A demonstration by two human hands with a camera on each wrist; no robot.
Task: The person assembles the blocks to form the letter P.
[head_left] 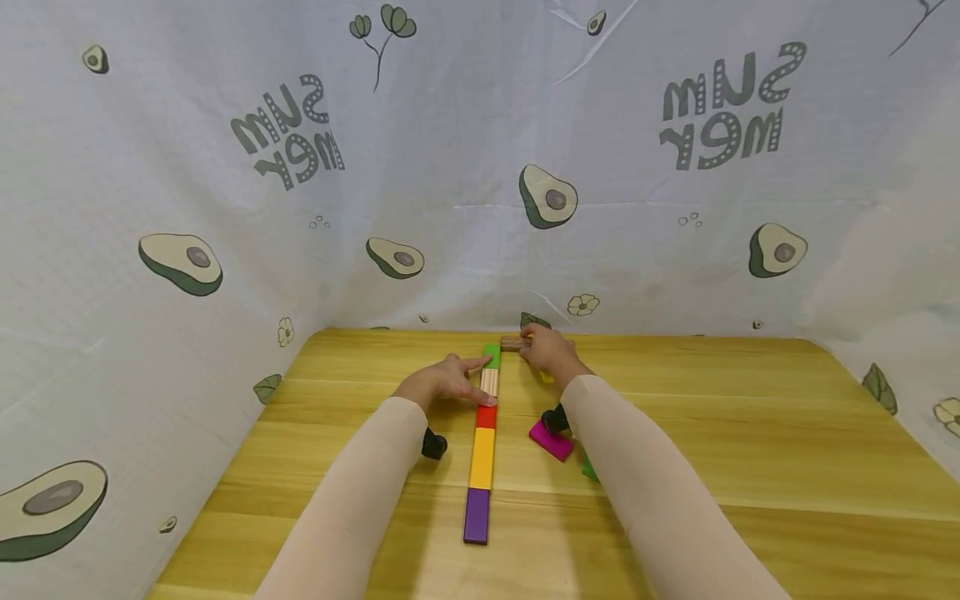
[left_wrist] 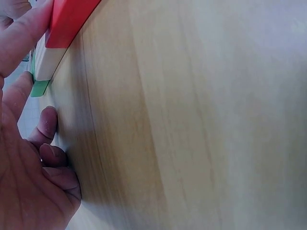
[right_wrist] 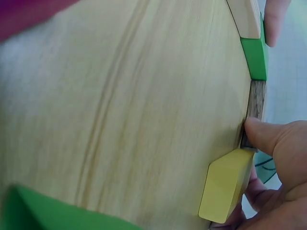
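Note:
A straight row of blocks runs away from me in the head view: purple (head_left: 476,518), orange-yellow (head_left: 482,458), red (head_left: 487,417), pale wood (head_left: 490,382) and green (head_left: 491,352) at the far end. My left hand (head_left: 442,383) reaches in from the left, index finger extended to the green block and thumb at the red and pale blocks' meeting point; its other fingers are bent. Beside the green block's far end, my right hand (head_left: 551,352) pinches a dark brown wooden block (head_left: 511,343). In the right wrist view this block's end meets the green one.
A yellow block (right_wrist: 223,187) lies close by the right hand, mostly covered by it in the head view. Nearer me are a magenta block (head_left: 551,442) and another green block (head_left: 589,471), partly behind the right sleeve. A printed curtain (head_left: 465,250) hangs behind the wooden table (head_left: 712,417).

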